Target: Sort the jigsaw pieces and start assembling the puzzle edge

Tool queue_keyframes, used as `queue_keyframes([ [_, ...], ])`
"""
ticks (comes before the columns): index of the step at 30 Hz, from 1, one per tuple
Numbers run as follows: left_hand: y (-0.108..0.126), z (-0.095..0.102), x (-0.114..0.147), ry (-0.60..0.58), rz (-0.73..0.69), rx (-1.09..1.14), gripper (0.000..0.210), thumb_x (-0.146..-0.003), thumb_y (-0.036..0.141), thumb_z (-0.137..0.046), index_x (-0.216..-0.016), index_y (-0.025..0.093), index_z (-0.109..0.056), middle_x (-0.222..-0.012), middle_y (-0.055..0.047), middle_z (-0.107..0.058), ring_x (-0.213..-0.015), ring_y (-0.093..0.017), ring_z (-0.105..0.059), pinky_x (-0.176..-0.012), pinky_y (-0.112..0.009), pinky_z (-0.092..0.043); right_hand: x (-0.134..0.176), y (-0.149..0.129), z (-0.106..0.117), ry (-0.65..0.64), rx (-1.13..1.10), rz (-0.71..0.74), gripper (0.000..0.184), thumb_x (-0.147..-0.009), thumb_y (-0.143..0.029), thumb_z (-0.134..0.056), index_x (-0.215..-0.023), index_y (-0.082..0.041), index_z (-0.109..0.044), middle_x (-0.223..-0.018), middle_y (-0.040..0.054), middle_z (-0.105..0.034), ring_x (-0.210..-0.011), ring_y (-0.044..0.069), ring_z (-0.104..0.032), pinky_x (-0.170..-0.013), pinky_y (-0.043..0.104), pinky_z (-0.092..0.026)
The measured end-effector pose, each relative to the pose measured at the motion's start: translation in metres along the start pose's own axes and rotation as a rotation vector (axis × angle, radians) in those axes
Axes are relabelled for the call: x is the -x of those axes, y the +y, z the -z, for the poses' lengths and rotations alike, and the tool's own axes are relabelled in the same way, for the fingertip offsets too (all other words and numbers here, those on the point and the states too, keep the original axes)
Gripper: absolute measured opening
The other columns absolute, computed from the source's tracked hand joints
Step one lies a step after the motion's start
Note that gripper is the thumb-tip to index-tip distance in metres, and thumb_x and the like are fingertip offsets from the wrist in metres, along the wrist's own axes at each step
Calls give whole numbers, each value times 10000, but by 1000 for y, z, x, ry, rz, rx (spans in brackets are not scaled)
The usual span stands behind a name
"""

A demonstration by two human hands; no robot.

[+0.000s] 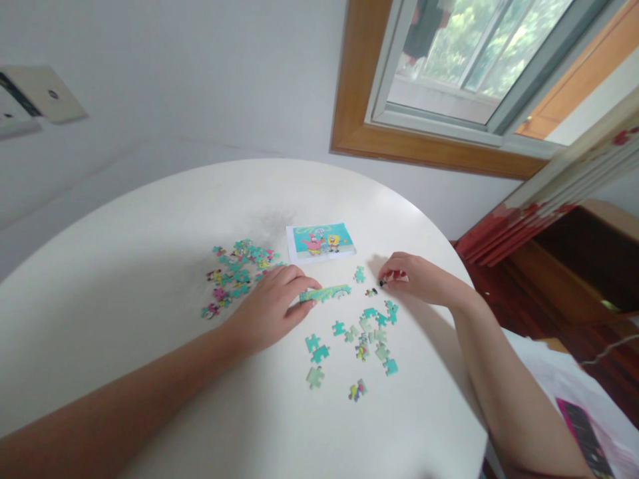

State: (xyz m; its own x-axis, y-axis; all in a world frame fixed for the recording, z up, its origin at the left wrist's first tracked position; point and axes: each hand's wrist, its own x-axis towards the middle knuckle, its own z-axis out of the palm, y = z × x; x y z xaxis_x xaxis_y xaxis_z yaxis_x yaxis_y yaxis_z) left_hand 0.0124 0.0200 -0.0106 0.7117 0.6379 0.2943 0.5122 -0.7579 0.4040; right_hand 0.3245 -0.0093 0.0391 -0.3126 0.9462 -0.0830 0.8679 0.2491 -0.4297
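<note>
My left hand rests on the table with its thumb and index finger closed around the left end of a joined strip of jigsaw pieces, teal with yellow-green lettering. At the right, my right hand pinches a small dark puzzle piece, mostly covered by the fingertips. Just left of those fingers lie a dark multicoloured puzzle piece and a teal puzzle piece. Behind the strip is a picture card showing a pink starfish and a yellow sponge character.
Beyond my left hand spreads a heap of mixed puzzle pieces. Several loose teal and pale green pieces lie nearer me, with a colourful pair at the front. The round white table meets a wall and window.
</note>
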Motion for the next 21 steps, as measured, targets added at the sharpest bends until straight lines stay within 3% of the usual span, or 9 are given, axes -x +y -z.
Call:
queue_keyframes([
  [10,2,2,0,-1,6,10,219,-928,291,-501,-1089,212,-627,-1038,-70,-621,-1022,-240,-547,-932,-408,-406,-1,-7,0,5,-28,6,190,-746,-84,-560,-840,-185,-690,-893,63,-662,-738,154,-627,-697,275,-506],
  [13,2,2,0,-4,7,5,218,-926,294,-505,-1086,213,-628,-1038,-71,-620,-1020,-242,-549,-926,-410,-407,-1,-9,-2,23,-7,-7,241,-747,-85,-567,-917,-187,-704,-880,61,-671,-721,154,-620,-687,278,-502],
  [21,0,0,1,14,-4,3,213,-920,283,-519,-1088,212,-630,-1026,-62,-616,-1014,-243,-552,-912,-398,-409,-2,-4,-2,54,23,-50,204,-823,-150,-569,-919,-192,-744,-902,67,-662,-720,137,-619,-723,280,-499],
])
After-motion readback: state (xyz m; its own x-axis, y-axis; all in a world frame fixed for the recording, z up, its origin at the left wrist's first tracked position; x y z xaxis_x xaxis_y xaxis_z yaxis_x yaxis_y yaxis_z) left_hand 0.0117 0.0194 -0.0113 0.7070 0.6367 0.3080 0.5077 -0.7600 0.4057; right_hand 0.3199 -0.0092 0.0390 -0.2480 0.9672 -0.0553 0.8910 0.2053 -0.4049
